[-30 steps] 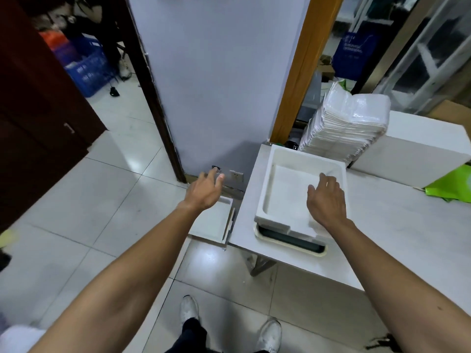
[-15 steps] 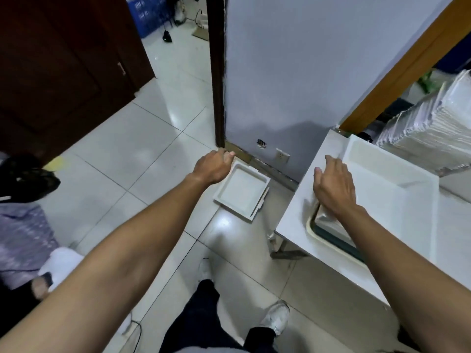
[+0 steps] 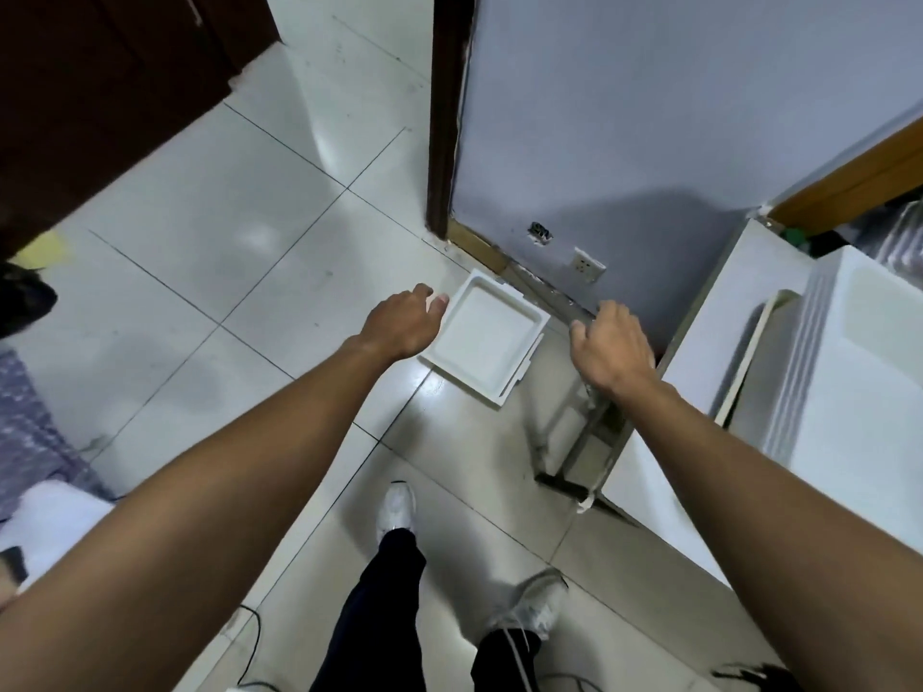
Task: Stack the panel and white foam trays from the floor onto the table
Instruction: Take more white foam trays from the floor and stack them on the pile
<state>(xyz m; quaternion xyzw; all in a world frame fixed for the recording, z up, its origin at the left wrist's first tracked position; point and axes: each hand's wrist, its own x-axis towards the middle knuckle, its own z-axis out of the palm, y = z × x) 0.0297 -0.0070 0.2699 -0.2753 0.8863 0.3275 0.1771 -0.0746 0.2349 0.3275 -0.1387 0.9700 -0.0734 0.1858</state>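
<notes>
A square white foam tray [image 3: 482, 339] lies on the tiled floor by the wall, with the edge of another piece showing under its right side. My left hand [image 3: 402, 324] hovers at the tray's left rim, fingers loosely curled and holding nothing. My right hand [image 3: 612, 347] hangs in the air to the right of the tray, beside the table's edge, also holding nothing. On the white table [image 3: 709, 352] at the right, a stack of white foam trays [image 3: 849, 372] sits on a cream-rimmed panel [image 3: 749, 362].
A grey wall with a socket [image 3: 588, 264] and a dark door frame [image 3: 444, 117] stands behind the tray. The table's metal legs [image 3: 574, 442] reach the floor to the tray's right. My feet [image 3: 397, 506] are below. Bags lie at the far left.
The view has swung down and left toward the floor. My right hand has left the trays on the table and come down beside the floor tray. My left hand has closed in on the tray's left rim.
</notes>
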